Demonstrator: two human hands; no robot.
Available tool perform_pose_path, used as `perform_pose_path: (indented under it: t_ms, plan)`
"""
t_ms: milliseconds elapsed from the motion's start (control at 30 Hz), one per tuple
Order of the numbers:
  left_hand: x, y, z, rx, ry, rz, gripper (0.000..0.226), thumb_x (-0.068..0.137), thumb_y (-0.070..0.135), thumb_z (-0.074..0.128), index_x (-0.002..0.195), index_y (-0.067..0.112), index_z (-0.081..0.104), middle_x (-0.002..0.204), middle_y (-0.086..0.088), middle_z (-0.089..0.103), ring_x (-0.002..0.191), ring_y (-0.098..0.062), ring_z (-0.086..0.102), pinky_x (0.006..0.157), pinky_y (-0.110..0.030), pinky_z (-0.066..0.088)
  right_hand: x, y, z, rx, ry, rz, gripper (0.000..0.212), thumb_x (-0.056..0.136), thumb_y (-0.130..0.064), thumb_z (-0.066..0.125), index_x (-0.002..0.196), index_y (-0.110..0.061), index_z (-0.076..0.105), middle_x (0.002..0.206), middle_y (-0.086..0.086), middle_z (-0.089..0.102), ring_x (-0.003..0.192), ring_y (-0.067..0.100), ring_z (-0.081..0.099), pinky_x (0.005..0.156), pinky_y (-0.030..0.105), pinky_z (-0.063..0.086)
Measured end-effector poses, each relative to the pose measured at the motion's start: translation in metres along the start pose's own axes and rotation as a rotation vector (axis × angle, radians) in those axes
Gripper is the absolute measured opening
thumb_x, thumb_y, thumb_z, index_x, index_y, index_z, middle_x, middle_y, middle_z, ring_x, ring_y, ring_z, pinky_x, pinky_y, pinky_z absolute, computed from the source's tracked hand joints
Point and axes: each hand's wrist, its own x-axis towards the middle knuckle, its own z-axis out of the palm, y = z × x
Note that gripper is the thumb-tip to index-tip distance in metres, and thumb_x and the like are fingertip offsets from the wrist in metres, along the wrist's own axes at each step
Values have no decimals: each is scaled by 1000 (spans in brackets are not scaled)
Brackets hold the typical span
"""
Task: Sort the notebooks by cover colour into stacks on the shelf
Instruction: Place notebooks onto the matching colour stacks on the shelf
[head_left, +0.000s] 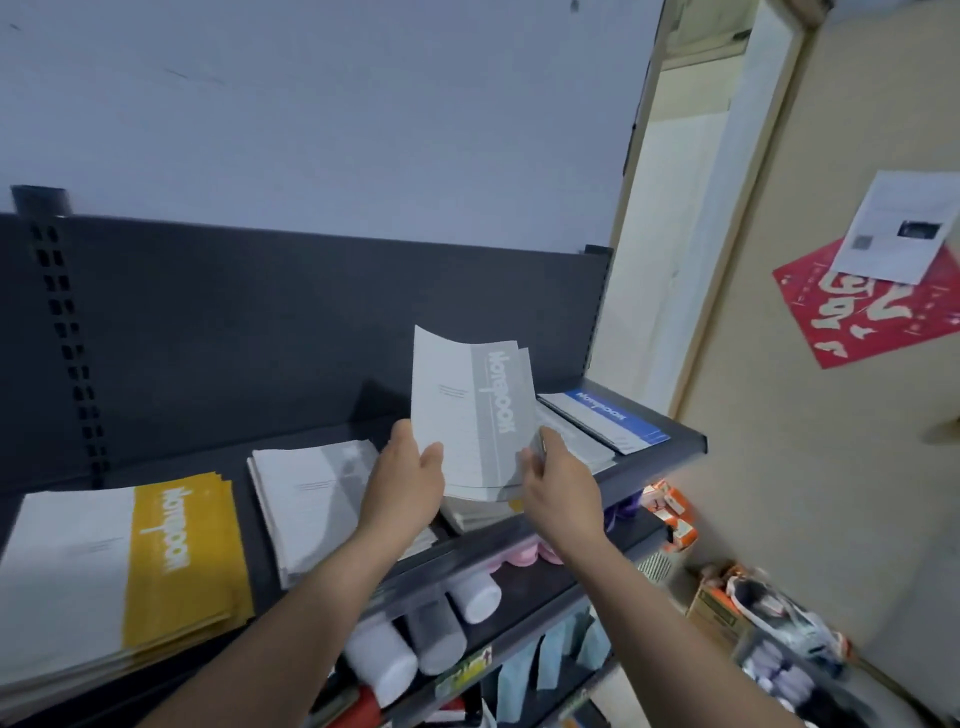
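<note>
A grey-banded notebook (470, 410) stands tilted up above the dark shelf (649, 470). My left hand (402, 478) grips its lower left edge. My right hand (558, 480) pinches its lower right corner together with more notebooks behind it. Under both hands lies a mixed pile (475, 512) with a yellow edge showing. A yellow-banded stack (156, 545) lies at the left, a grey-banded stack (317, 493) in the middle, and a blue-banded stack (605, 418) at the right end.
The shelf has a dark back panel (260, 322) and a slotted upright (62, 322). Below it hang white bottles (405, 649) and packets. Boxes and clutter (769, 613) lie on the floor at the right, beside a door bearing a red poster (872, 306).
</note>
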Motion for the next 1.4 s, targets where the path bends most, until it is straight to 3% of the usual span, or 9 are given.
perform_pose_path:
  t_ms: [100, 233, 400, 533, 667, 767, 900, 1067, 1400]
  plan:
    - [13, 9, 28, 72, -47, -17, 22, 101, 25, 37, 114, 12, 49, 108, 0, 60, 95, -21, 57, 86, -39, 49, 23, 25, -12, -43, -9, 15, 13, 101, -23, 36, 99, -12, 43, 78, 7, 56, 73, 29, 53, 63, 37, 40]
    - [37, 16, 59, 162, -102, -37, 16, 99, 23, 35, 97, 13, 48, 92, -4, 60, 71, -18, 52, 65, -33, 43, 55, 54, -16, -70, -25, 36, 18, 101, -24, 36, 111, -13, 46, 92, 8, 63, 83, 27, 60, 74, 42, 51]
    - [71, 22, 93, 199, -196, -33, 22, 99, 22, 39, 117, 13, 47, 110, 1, 58, 88, -17, 59, 81, -38, 53, 100, 88, -10, -115, -43, 43, 19, 101, -23, 36, 112, -14, 48, 95, 6, 62, 83, 24, 58, 68, 36, 47]
    - [96, 21, 119, 225, -257, -35, 44, 97, 22, 43, 139, 12, 36, 127, -1, 57, 102, -21, 59, 87, -41, 53, 130, 110, -7, -172, -84, 56, 20, 100, -19, 33, 114, -15, 48, 97, 8, 62, 86, 25, 58, 67, 36, 46]
    - [112, 19, 142, 274, -301, -34, 45, 93, 27, 47, 136, 14, 39, 122, -1, 62, 99, -21, 62, 85, -45, 55, 152, 132, -1, -200, -119, 84, 24, 101, -19, 33, 119, -17, 48, 103, 7, 63, 89, 23, 58, 74, 38, 51]
    - [118, 18, 156, 334, -327, -78, 36, 94, 31, 47, 123, 10, 47, 96, -3, 67, 78, -18, 63, 67, -35, 55, 164, 147, 3, -236, -166, 86, 28, 100, -18, 33, 124, -17, 49, 109, 8, 63, 94, 23, 57, 77, 36, 50]
    - [118, 18, 169, 455, -333, -123, 37, 96, 34, 47, 112, 1, 49, 67, -1, 52, 58, -14, 50, 49, -27, 34, 178, 164, 10, -296, -194, 56, 31, 101, -21, 32, 121, -15, 54, 111, 9, 64, 100, 26, 57, 89, 42, 49]
    - [114, 23, 179, 583, -285, -147, 38, 94, 39, 50, 113, 6, 52, 103, -7, 63, 89, -21, 60, 76, -34, 50, 187, 181, 13, -414, -246, -27, 34, 100, -24, 31, 121, -15, 57, 115, 8, 61, 107, 26, 50, 90, 39, 43]
    - [101, 31, 183, 603, -154, -273, 35, 92, 49, 47, 102, 18, 57, 116, 2, 63, 106, -21, 58, 82, -32, 46, 194, 184, 3, -455, -264, -113, 35, 94, -28, 40, 124, -17, 55, 122, 8, 56, 115, 26, 45, 90, 36, 41]
